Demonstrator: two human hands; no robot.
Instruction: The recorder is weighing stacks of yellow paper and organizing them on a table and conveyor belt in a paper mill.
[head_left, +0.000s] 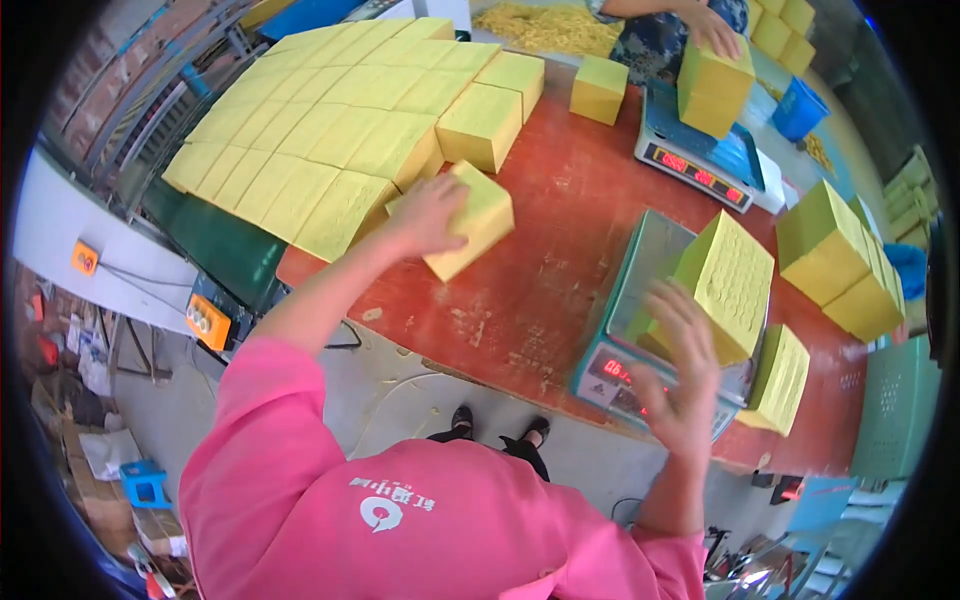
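My left hand (pixel 432 215) is closed over the left side of a yellow block (pixel 478 228), which looks like a stack of paper and sits tilted near the rows of blocks. With fingers spread, my right hand (pixel 682 365) hovers beside the near digital scale (pixel 600 362), slightly blurred and holding nothing. A larger yellow block (pixel 735 285) with a bumpy face rests on that scale, and my right hand hides part of it. Another yellow block (pixel 778 380) stands just right of the scale.
Rows of yellow blocks (pixel 330 130) fill the left of the red table (pixel 530 290). Across it, another person's hand (pixel 712 30) rests on a block (pixel 715 85) on a second scale (pixel 700 165). More blocks (pixel 835 260) stand at right. An orange switch box (pixel 208 320) sits near the left edge.
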